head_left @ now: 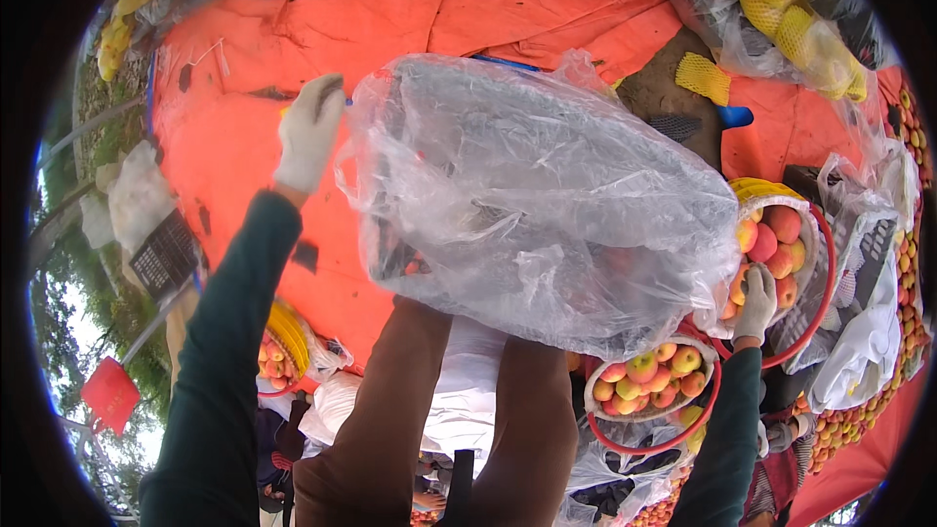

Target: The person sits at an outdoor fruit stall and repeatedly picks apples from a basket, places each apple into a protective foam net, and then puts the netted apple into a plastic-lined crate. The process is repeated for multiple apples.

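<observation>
Touching apples (784, 223): R hand (755, 303), in bkt (759, 188); can't tell grip.
L hand (310, 132): curled nr bag (527, 195); can't tell if holding.
Bag: see-thru, btwn hands.

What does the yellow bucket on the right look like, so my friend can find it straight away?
Find the big clear plastic bag in the middle. By its right end is a yellow bucket holding apples. Only this bucket has the gloved right hand at its apples.
</observation>
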A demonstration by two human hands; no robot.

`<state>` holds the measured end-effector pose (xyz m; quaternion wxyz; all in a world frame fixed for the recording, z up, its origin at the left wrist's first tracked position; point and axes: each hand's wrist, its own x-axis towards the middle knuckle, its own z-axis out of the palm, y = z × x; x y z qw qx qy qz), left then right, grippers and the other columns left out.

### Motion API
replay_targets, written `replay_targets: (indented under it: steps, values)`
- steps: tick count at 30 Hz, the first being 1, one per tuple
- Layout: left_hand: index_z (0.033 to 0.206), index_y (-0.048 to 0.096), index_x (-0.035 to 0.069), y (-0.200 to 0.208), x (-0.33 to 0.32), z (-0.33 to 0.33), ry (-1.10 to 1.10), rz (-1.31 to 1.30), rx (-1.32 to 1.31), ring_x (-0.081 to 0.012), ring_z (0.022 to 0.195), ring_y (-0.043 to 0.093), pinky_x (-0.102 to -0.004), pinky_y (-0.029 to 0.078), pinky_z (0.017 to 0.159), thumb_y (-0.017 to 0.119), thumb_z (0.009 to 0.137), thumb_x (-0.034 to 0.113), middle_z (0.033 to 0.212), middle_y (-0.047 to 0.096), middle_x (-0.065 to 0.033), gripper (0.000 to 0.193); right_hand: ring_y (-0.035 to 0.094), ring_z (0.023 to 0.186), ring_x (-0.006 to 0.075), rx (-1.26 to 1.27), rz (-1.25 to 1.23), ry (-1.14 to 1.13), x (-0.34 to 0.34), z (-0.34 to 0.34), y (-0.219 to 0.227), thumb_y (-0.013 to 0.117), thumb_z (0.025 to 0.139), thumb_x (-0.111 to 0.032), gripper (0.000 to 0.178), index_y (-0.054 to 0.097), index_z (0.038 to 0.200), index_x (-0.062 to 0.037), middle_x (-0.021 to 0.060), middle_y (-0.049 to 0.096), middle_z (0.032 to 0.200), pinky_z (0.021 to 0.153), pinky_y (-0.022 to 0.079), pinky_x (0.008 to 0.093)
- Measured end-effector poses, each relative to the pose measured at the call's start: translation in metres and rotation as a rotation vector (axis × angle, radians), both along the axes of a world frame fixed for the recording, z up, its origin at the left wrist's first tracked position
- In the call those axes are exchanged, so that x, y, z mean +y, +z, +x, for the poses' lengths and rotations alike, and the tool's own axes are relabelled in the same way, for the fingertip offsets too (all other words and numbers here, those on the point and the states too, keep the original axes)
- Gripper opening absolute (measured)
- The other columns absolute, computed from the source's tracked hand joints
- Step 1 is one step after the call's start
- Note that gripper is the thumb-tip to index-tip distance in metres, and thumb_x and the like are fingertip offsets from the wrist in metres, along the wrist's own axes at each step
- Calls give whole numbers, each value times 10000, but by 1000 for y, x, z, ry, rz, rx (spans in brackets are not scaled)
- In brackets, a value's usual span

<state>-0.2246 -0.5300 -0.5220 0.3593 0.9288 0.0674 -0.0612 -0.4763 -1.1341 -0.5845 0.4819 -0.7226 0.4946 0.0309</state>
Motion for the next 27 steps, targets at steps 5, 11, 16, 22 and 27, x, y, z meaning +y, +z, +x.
replay_targets:
  steps: [5,11,16,22,27]
  values:
    - [1080,576,74,33,-72,-55,-895,155,-88,-289,946,581,-362,459,816,517,830,148,1012,605,-151,268,580,988,269,-240,-343,886,118,59,97,609,755,-25,241,600,996,-16,129,599,1068,888,437,322]
    - [871,571,43,36,-50,-86,-1094,528,656,-312,826,580,-401,451,749,514,805,196,833,602,-166,176,607,829,303,332,-407,1669,135,30,84,568,776,-235,206,636,926,-111,115,630,909,761,467,403]
    - [819,573,48,43,48,-133,-1077,446,318,-301,825,559,-401,440,785,561,773,147,813,573,-130,110,606,734,311,293,-213,1534,109,-30,81,565,770,-209,137,629,811,-96,123,621,769,670,472,423]
    - [848,579,58,12,84,-174,-997,430,464,-307,881,544,-400,428,829,587,751,134,853,569,-119,123,597,745,316,247,-193,1568,118,-95,58,572,767,-238,144,627,800,-109,117,598,786,680,466,422]
    - [933,587,61,-12,93,-189,-936,450,362,-313,925,554,-397,430,861,586,772,164,875,580,-128,192,548,956,291,475,-213,1603,139,-133,28,589,746,-259,209,655,821,-75,120,599,889,871,406,412]
